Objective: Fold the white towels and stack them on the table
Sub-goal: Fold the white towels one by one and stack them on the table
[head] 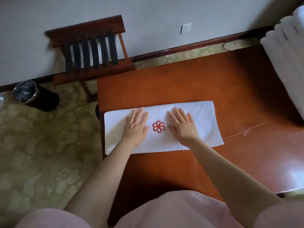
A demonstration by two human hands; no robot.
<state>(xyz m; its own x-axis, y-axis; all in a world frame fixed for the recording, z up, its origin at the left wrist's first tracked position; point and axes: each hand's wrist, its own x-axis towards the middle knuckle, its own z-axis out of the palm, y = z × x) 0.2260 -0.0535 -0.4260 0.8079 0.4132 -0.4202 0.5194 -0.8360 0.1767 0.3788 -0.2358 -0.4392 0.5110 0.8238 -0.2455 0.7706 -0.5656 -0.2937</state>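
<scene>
White towel, spread flat as a long rectangle, lies on the reddish-brown wooden table, at about six o'clock from the middle of the view. Its left short edge sits close to the table's left edge, and its hemmed long edge faces you. A red flower-shaped emblem marks the middle of the cloth.

Your left hand rests palm down on the towel at nine o'clock from the emblem. Your right hand rests palm down at three o'clock from it. Both hands are released: the fingers lie straight, slightly fanned, pointing toward twelve o'clock, and they press on the cloth without grasping it. Neither hand covers the emblem.

At two o'clock, on the far right of the table and partly cut off by the frame, stands a stack of white towels, well apart from the flat towel.

Beyond the table, at eleven o'clock, a dark wooden luggage rack with black straps stands against the grey wall. A black waste bin lies at nine o'clock on the patterned carpet. A wall socket shows at twelve o'clock. Pink fabric fills the lower edge at six o'clock.
</scene>
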